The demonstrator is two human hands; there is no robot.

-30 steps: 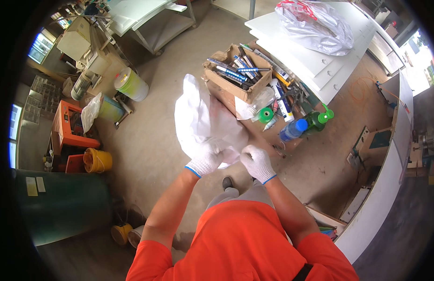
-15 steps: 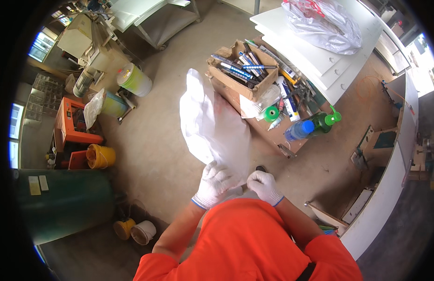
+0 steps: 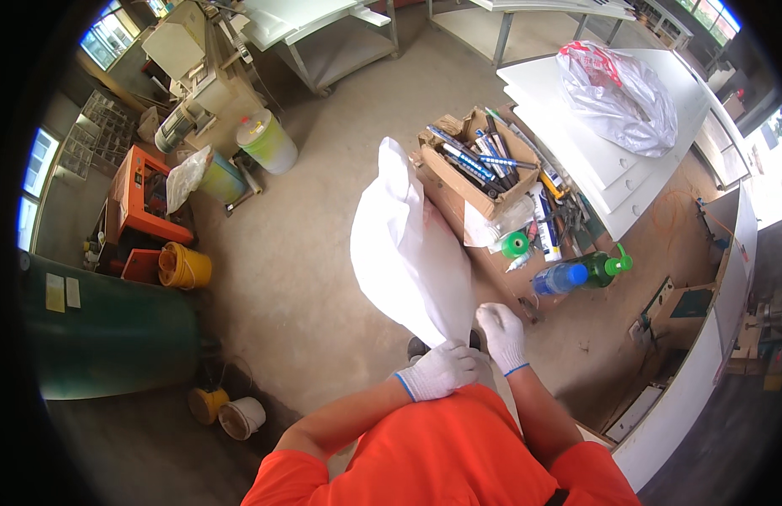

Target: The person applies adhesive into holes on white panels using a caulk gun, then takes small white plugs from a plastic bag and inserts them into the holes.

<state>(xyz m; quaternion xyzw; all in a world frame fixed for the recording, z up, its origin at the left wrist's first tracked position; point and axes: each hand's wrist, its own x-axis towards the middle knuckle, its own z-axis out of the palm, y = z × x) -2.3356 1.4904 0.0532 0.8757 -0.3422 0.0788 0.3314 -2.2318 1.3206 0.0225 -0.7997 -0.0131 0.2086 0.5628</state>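
A white sheet (image 3: 408, 261), thin and creased like cloth or plastic, stretches out in front of me toward the brown workbench. Its near end gathers at my waist, where my left hand (image 3: 442, 371), in a white knitted glove, is closed on it. My right hand (image 3: 502, 336), gloved the same way, is up beside the sheet's right edge. Its fingers are curled together, and whatever they may hold is hidden. Below the sheet, parts of my dark shoes (image 3: 417, 348) show.
On the brown workbench (image 3: 492, 270) stand a cardboard box of markers (image 3: 484, 156), a green tape roll (image 3: 515, 244), a blue-capped bottle (image 3: 560, 278) and a green pump bottle (image 3: 606, 268). White panels (image 3: 614, 190) carry a plastic bag (image 3: 619, 101). Buckets (image 3: 184, 266) and a green tank (image 3: 113, 329) stand left.
My left hand has moved down and right to my waist with the sheet's end. My right hand has risen slightly and shifted right. The whole view has shifted.
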